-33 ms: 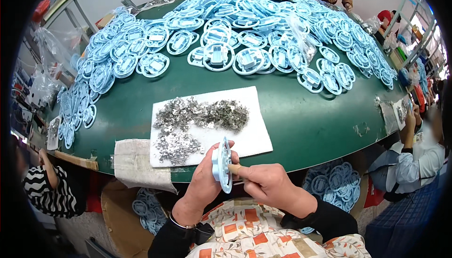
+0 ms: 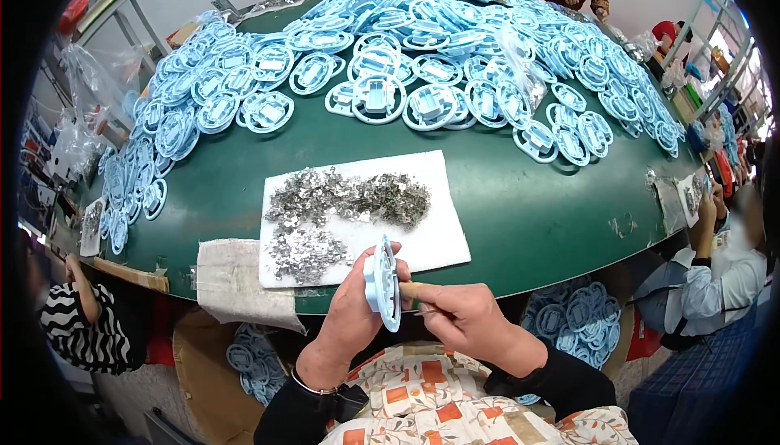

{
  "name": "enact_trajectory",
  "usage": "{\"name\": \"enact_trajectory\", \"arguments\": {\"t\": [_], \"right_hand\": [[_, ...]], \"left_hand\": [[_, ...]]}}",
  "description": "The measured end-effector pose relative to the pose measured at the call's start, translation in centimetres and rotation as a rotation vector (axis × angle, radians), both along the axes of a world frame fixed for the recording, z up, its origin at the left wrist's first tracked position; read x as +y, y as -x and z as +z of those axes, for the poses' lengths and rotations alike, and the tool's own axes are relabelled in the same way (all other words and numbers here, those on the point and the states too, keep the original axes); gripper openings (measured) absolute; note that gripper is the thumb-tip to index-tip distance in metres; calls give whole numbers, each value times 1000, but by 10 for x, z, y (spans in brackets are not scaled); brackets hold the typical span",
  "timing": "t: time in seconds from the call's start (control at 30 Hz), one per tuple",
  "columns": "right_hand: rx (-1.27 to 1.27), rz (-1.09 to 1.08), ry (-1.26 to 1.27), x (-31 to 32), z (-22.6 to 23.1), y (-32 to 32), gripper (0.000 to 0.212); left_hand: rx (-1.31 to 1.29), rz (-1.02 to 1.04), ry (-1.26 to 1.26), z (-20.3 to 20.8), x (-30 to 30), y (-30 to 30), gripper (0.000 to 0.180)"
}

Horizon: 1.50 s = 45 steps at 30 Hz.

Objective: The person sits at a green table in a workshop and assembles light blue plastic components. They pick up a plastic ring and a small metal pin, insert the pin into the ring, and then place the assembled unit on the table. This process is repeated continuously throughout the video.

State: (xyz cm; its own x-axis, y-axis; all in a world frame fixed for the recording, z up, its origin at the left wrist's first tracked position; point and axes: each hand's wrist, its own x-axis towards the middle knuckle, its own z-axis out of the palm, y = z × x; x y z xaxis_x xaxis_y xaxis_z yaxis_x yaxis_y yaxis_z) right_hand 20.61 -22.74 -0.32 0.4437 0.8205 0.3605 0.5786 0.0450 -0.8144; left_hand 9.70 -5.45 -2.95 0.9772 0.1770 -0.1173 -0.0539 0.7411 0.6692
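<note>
My left hand (image 2: 348, 315) is closed round a light-blue oval plastic frame (image 2: 388, 287) and holds it upright on edge, above my lap and near the table's front edge. My right hand (image 2: 471, 315) is at the frame's right side. Its index finger, with a tan covering on the tip, points at the frame. The other fingers are curled, and a thin sliver shows below the index finger, too small to name. Just beyond, small silvery metal pieces (image 2: 305, 252) lie heaped on a white foam sheet (image 2: 443, 242).
A big pile of similar blue frames (image 2: 378, 96) covers the far side of the green table (image 2: 536, 209). A whitish cloth (image 2: 244, 278) hangs over the front edge. Below stand boxes of blue frames (image 2: 573, 319) (image 2: 258, 364). Other people work around the table.
My right index finger has drawn back slightly from the frame, and a thin sliver now shows beneath it. The left hand still holds the frame, tilted a little differently.
</note>
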Motion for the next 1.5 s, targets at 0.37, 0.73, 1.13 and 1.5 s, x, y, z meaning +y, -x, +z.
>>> {"name": "enact_trajectory", "arguments": {"t": [0.37,0.73,1.13,1.5], "right_hand": [[710,2,209,-26,24,-18,11],[-333,-103,235,102,22,-47,16],[-673,-43,418,149,24,-49,11],[-344,-177,514,132,29,-37,12]], "left_hand": [[88,213,-840,33,1,19,45],[165,-32,-775,19,37,32,24],[78,-173,-727,14,60,31,25],[39,-188,-698,16,68,30,26]]}}
